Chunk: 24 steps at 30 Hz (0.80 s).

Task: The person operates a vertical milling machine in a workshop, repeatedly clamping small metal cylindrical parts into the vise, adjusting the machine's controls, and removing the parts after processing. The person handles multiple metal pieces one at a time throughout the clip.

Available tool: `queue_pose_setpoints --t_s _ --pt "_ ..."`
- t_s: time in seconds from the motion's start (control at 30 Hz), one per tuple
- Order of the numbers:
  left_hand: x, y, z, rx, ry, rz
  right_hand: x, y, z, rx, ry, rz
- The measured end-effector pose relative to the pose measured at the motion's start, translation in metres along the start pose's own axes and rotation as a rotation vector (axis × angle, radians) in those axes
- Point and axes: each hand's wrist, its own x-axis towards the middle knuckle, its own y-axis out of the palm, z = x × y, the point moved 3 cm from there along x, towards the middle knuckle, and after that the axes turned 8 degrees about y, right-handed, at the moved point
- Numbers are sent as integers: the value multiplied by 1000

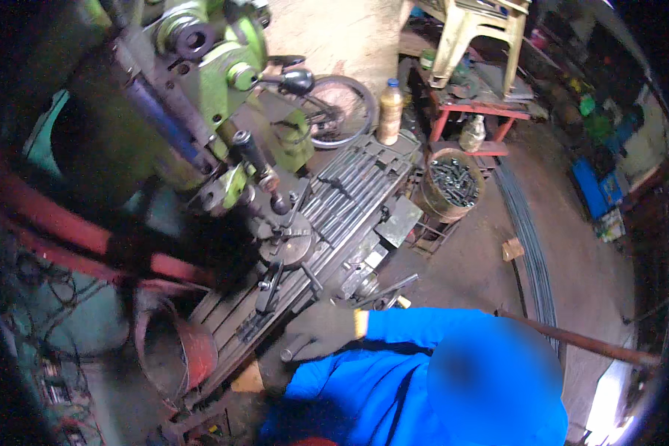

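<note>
beside the slotted table (224, 320), gloved right hand (321, 331) around a cylinder (285, 355)

Dim, grainy view: light washes the far pale board (334, 44), glare whitens the near right, deep shadow fills the left, black fisheye edges curve.

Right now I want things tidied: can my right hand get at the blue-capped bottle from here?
Probably not without shifting: the bottle stands at the far end of the slotted table, much of whose length separates it from the right hand.
</note>
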Motion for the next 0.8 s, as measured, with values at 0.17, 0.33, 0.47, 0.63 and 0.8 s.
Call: queue_pose_setpoints --t_s 0.17,0.33,0.47,0.63,0.8 --pt "27 -5 -10 50 96 63 27 18 -12 -89 -328 -23" --pt "76 1 -45 146 251 147 10 -1 -7 -116 -272 -194" --pt "124 27 -103 215 450 229 -44 -69 18 103 160 -38" --pt "140 78 -213 336 765 346 -92 -66 1 -69 168 -410" --pt "137 99 -229 417 829 421 -123 -49 24 -41 200 -606"
